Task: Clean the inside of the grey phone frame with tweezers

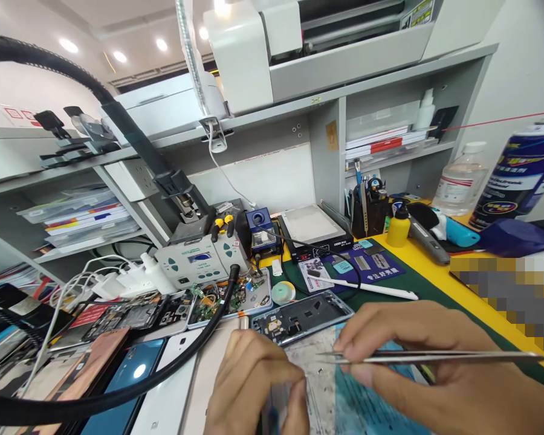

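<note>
Metal tweezers (457, 357) lie across my right hand (417, 356), whose thumb and fingers pinch them near the tips. Those tips point left, over a worn white and light-blue work surface (330, 393). My left hand (258, 380) is curled closed at the bottom centre. Between its thumb and fingers shows part of a greyish object that I cannot make out. Just beyond both hands is an opened phone housing (303, 315), dark inside with a bluish rim. The right fingers are close to its near right corner, apart from the left hand.
A black hose (172, 368) arches over several phones on the left. Behind are a tray of circuit boards (245, 293), a hot-air station (199, 263), a heating plate (315, 229) and a white pen-like tool (367, 287). A yellow bottle (398, 228) and spray can (517, 172) stand right.
</note>
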A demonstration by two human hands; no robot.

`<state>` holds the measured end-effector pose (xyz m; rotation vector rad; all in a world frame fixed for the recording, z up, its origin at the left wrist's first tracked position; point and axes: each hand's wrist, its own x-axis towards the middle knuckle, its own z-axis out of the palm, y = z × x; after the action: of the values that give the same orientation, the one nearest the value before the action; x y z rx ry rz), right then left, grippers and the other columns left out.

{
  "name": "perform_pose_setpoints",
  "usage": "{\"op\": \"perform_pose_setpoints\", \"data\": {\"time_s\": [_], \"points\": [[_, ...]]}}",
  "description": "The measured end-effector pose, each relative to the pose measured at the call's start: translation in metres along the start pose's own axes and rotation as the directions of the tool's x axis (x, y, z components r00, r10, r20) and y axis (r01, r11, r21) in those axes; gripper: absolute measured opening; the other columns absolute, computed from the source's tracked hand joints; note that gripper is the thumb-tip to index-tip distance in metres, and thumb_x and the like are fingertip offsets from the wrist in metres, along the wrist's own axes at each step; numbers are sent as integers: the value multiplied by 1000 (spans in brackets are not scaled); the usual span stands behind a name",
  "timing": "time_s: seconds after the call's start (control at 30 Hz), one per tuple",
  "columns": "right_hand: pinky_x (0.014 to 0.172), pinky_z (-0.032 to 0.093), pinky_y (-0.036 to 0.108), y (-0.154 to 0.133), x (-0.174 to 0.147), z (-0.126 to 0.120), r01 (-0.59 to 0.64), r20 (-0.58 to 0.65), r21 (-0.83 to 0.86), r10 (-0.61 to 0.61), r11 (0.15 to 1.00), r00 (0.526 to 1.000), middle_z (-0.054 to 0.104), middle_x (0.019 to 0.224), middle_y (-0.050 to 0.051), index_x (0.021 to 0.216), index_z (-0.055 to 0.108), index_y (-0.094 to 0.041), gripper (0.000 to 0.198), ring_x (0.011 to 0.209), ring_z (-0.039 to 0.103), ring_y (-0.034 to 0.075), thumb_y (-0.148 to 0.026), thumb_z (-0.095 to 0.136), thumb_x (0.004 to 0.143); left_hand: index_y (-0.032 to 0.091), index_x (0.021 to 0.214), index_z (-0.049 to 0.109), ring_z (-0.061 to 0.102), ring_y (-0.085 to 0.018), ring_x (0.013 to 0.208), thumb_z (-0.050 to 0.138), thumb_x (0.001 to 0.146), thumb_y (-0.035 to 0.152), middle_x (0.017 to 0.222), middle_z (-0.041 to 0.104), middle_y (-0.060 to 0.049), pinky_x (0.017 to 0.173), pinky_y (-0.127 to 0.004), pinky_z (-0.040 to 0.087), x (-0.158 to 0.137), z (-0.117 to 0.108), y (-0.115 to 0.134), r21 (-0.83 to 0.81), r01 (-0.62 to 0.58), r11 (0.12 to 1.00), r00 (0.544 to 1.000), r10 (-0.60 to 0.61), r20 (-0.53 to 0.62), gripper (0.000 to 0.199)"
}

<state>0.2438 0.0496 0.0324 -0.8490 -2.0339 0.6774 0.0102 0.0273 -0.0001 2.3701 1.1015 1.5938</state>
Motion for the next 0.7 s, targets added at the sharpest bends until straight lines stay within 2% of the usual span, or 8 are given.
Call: {"op": "perform_pose_setpoints", "data": {"time_s": [0.07, 0.17, 0.27, 0.37, 0.5, 0.7], "points": [[82, 58, 20, -2, 4, -4, -68, 34, 65, 66, 996, 997, 80, 99, -5, 96, 74, -31, 13, 92, 76, 15, -20, 74, 89, 21, 87, 65, 56, -14, 72, 59, 89, 7, 78, 61, 1, 69, -31, 40, -1, -1, -1, -66, 130, 989, 991, -129, 22, 15], [73, 61, 26, -5, 11, -5, -221, 101, 209, 203, 953, 974, 82, 94, 1, 96, 80, -27, 9, 85, 77, 20, -33, 77, 89, 23, 84, 64, 56, -12, 70, 58, 93, 16, 77, 61, 3, 67, -26, 41, -2, -2, -1, -180, 328, 927, 945, -320, 74, 14], [66, 63, 30, -4, 16, -2, -389, 215, 412, 327, 824, 920, 82, 84, 4, 96, 80, -23, 21, 72, 77, 22, -41, 80, 86, 22, 80, 66, 51, -12, 66, 59, 93, 23, 75, 58, 1, 59, -24, 36, -3, -3, 1, -285, 491, 823, 871, -470, 143, 15], [67, 62, 32, -1, 17, 1, -445, 282, 538, 345, 716, 895, 82, 79, 5, 96, 80, -23, 23, 70, 76, 21, -42, 82, 85, 21, 78, 67, 46, -11, 63, 62, 92, 30, 75, 55, 1, 54, -24, 30, -2, -5, 3, -373, 613, 696, 787, -577, 217, 18], [67, 60, 31, 1, 15, 4, -465, 310, 582, 346, 668, 886, 82, 78, 5, 95, 79, -22, 23, 66, 74, 19, -41, 83, 85, 19, 74, 68, 44, -9, 60, 71, 87, 38, 72, 54, 1, 55, -23, 30, 2, -8, 5, -440, 692, 572, 712, -640, 287, 23], [67, 59, 30, 1, 12, 8, -477, 316, 578, 357, 663, 879, 83, 79, 5, 95, 79, -21, 19, 68, 74, 19, -35, 85, 83, 19, 73, 71, 44, -10, 62, 75, 83, 40, 73, 57, 0, 57, -25, 28, 4, -10, 5, -456, 710, 536, 692, -652, 311, 23]]}}
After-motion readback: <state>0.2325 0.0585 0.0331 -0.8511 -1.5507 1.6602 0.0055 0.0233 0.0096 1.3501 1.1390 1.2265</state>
